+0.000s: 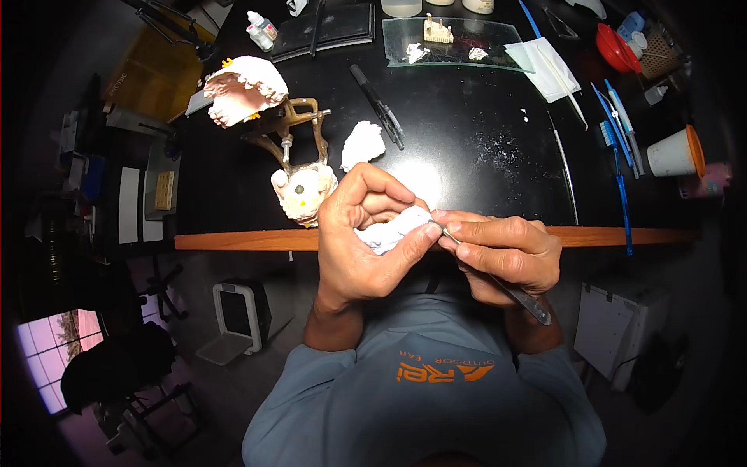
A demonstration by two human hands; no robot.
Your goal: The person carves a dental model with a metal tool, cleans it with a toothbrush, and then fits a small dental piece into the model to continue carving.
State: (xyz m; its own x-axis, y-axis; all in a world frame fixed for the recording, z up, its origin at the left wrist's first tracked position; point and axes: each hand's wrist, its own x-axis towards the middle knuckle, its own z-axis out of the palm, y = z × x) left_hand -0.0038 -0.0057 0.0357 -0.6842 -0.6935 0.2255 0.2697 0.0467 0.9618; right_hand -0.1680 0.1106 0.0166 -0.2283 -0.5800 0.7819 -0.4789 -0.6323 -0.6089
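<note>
- One left hand [354,245] wraps one white piece [377,235] above the table edge [264,239], fingers covering part of it.
- One right hand [510,253] pinches one metal tool [529,303], its tip at the piece.
- Just beyond: one white lump [362,145]; leftward, one brass frame [317,128] with two casts [298,204].
- Farther: one black pen [373,99].
- Farthest: one glass plate [502,35] bearing two white scraps [416,54].

White piece [377,237], one, in left hand [354,245]. Metal tool [534,307], one, in right hand [506,253], narrow end at the piece. On black table [459,109]: toothed cast [247,87] on brass-coloured frame [299,118]; white lump [363,145]; glass slab [498,35]; blue toothbrush [621,187] (bristles uppermost in view).
</note>
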